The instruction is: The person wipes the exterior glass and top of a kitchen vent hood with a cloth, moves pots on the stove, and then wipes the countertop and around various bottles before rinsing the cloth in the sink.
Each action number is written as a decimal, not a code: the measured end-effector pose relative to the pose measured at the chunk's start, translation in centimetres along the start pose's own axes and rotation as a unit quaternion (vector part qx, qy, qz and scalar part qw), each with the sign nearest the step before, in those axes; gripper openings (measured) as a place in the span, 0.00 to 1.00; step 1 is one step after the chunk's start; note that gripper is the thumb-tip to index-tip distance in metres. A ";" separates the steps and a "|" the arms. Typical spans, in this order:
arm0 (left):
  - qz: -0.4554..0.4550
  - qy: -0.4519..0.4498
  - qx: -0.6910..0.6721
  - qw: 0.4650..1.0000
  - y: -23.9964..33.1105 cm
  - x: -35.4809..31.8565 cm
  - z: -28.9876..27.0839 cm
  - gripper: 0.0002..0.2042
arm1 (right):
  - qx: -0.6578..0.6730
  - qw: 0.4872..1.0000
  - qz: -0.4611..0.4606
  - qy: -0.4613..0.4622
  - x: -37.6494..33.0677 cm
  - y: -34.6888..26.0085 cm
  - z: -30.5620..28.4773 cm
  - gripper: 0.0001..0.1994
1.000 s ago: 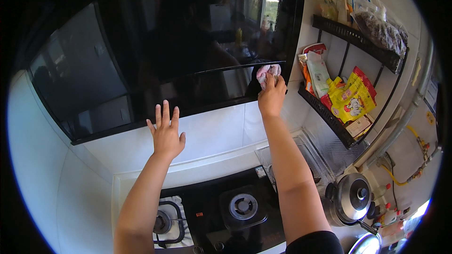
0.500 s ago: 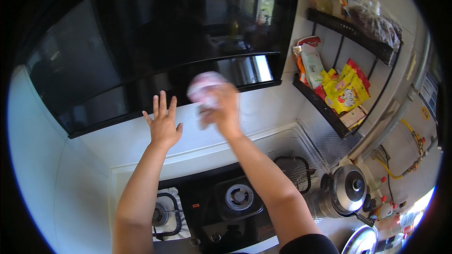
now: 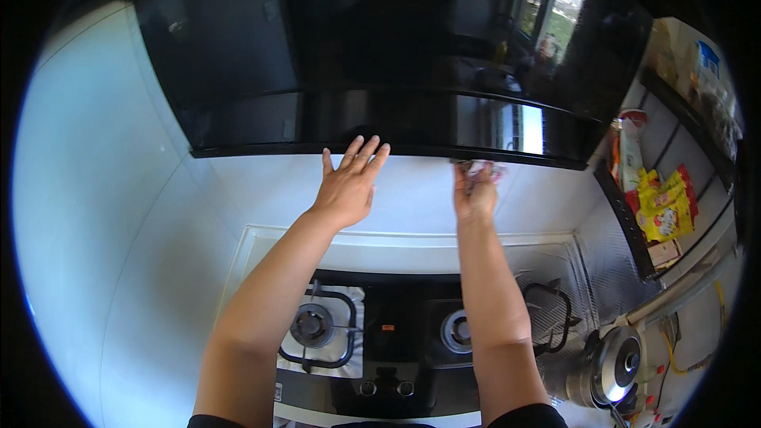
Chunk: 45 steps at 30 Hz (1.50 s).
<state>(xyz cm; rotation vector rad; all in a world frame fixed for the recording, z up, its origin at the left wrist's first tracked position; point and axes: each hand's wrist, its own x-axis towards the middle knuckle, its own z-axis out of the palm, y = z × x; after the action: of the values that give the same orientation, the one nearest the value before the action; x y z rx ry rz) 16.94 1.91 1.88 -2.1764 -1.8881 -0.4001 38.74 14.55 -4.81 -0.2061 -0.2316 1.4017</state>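
Note:
A glossy black range hood [image 3: 372,40] spans the wall in front of me. My left hand [image 3: 346,192] is open, its fingers spread and their tips against the hood's lower front edge. Farther right, my right hand [image 3: 476,202] is closed on a crumpled pink-and-white cloth [image 3: 486,169], held up at that same lower edge. Part of the cloth is hidden behind the fingers and under the hood.
Below my arms is a black gas stove [image 3: 404,325] with a left burner [image 3: 312,325] and a right one. At right stand a lidded pot [image 3: 617,364] and a black wall rack [image 3: 626,230] holding a yellow food packet [image 3: 666,206]. White tiles [image 3: 103,190] cover the left wall.
My right hand has moved right with the cloth, from the hood's front panel down to its lower edge. My left hand stays spread at the edge. The view has shifted.

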 end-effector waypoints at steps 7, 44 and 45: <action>-0.126 0.086 0.010 0.988 -13.8 -6.5 0.1 0.34 | -0.031 0.958 0.283 -0.032 -12.4 18.2 8.2 0.13; -0.255 0.237 -0.358 0.866 -16.2 -10.6 2.0 0.29 | -0.046 0.976 0.205 0.063 -9.0 11.9 11.8 0.17; -0.236 0.234 -0.370 0.868 -14.8 -10.2 2.2 0.29 | -0.060 0.984 0.146 0.088 -8.6 9.1 11.2 0.17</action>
<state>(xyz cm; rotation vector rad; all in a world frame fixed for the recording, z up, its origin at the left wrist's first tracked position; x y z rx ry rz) 1.12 -4.69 -3.87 -1.6406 -2.1413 -1.8190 25.65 7.51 3.09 -0.4772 -0.1418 1.6505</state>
